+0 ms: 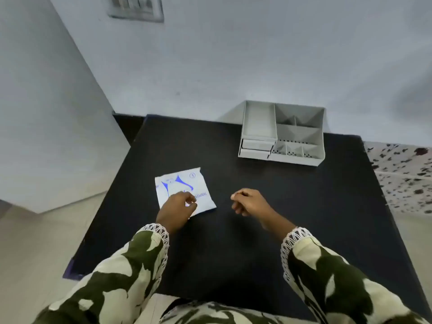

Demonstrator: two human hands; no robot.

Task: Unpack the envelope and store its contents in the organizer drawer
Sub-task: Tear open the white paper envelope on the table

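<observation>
Pinching sealed envelope (184,190) near edge with left hand (176,208); right hand (247,202) curled, empty; organizer (281,134) far right, unfilled.

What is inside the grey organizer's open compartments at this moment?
The organizer shows only bare grey compartment floors; dark dots line the small front cells. Its two front-left drawers are shut, so their insides are hidden. The envelope lies apart, under the left hand.
</observation>
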